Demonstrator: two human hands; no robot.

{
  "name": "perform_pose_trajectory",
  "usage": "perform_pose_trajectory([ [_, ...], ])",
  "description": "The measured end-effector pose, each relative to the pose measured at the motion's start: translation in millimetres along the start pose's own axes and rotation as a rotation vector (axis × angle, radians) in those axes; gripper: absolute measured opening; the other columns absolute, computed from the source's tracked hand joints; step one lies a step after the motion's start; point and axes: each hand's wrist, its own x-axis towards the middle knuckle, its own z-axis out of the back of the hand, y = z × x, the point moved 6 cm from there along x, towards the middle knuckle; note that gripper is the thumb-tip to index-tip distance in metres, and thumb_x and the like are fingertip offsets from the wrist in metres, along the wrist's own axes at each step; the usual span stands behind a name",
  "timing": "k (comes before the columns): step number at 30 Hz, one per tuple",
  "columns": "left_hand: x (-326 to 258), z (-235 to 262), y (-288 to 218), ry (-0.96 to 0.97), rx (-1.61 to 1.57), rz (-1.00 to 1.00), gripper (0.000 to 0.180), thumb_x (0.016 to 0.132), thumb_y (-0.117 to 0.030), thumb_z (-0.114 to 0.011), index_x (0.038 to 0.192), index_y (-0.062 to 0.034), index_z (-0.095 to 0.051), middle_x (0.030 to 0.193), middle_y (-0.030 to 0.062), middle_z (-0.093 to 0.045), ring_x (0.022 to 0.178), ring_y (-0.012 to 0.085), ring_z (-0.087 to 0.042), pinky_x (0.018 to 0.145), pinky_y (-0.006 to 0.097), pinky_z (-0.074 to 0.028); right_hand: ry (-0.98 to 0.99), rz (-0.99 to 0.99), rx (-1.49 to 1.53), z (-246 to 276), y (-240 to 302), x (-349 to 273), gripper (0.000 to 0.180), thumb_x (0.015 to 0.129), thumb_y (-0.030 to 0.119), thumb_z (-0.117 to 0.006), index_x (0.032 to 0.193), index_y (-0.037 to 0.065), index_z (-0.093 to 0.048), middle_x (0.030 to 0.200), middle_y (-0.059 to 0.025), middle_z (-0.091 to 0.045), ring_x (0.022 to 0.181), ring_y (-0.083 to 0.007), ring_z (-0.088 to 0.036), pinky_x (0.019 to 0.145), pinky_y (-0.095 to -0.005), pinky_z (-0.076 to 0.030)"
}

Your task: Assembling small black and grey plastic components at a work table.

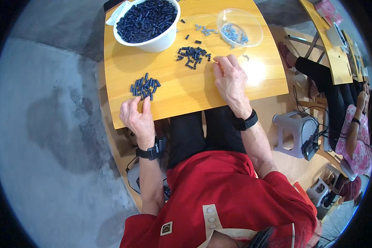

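A loose pile of short black tube-like pieces (144, 86) lies at the table's left front. My left hand (137, 120) is at its near edge, thumb and forefinger closed around one black piece. Farther right sits a second pile of black pieces (192, 55). Just right of it, my right hand (232, 82) is held with its fingers curled and thumb and forefinger drawn together. What they hold, if anything, is too small to make out. Small silvery metal parts (205, 30) lie scattered beyond that second pile.
A white tub (166, 40) full of black pieces stands at the far left of the wooden table (182, 93). A clear round container (258, 31) with silvery parts is at the far right. A grey stool (283, 134) and another seated person (353, 134) are to the right.
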Motion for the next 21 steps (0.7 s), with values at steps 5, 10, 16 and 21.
perform_pose_trajectory([
  [5, -0.4, 2.7, -1.6, -0.007, -0.032, 0.016, 0.02, 0.077, -0.008, -0.08, 0.09, -0.0002, -0.067, 0.089, 0.0103, -0.061, 0.085, 0.0259, -0.059, 0.078, 0.038, -0.046, -0.019, 0.121, -0.134, -8.1, 15.2, 11.4, 0.025, 0.082, 0.007, -0.065, 0.106, 0.011, -0.068, 0.101, -0.0068, -0.061, 0.091, -0.0267, -0.061, 0.073, -0.041, -0.051],
  [10, -2.4, 11.8, -9.4, -0.032, -0.042, -0.003, 0.022, 0.076, -0.011, -0.081, 0.092, -0.0047, -0.067, 0.09, 0.0084, -0.063, 0.088, 0.0263, -0.059, 0.081, 0.04, -0.042, 0.192, 0.374, -0.244, -37.0, 23.5, 9.1, 0.049, 0.08, 0.004, -0.056, 0.128, 0.008, -0.058, 0.136, -0.0136, -0.051, 0.126, -0.0339, -0.046, 0.106, -0.0439, -0.037],
  [16, -8.2, 16.8, -30.6, -0.008, -0.029, -0.053, 0.021, 0.077, -0.01, -0.079, 0.094, -0.0053, -0.068, 0.095, 0.0084, -0.063, 0.091, 0.0269, -0.059, 0.083, 0.04, -0.042, 0.297, 0.41, -0.189, -44.1, 22.0, -8.7, 0.051, 0.081, 0.002, -0.053, 0.131, -0.003, -0.052, 0.141, -0.0177, -0.047, 0.133, -0.0355, -0.042, 0.113, -0.0437, -0.032],
  [21, -17.0, -5.1, -80.0, 0.167, -0.122, -0.224, 0.026, 0.079, -0.008, -0.074, 0.103, -0.0019, -0.067, 0.112, 0.0134, -0.061, 0.106, 0.0319, -0.058, 0.092, 0.042, -0.044, 0.311, 0.394, -0.135, -31.4, 25.1, -22.6, 0.054, 0.076, 0.0, -0.056, 0.13, -0.004, -0.052, 0.14, -0.0191, -0.047, 0.132, -0.0364, -0.042, 0.113, -0.0437, -0.032],
])
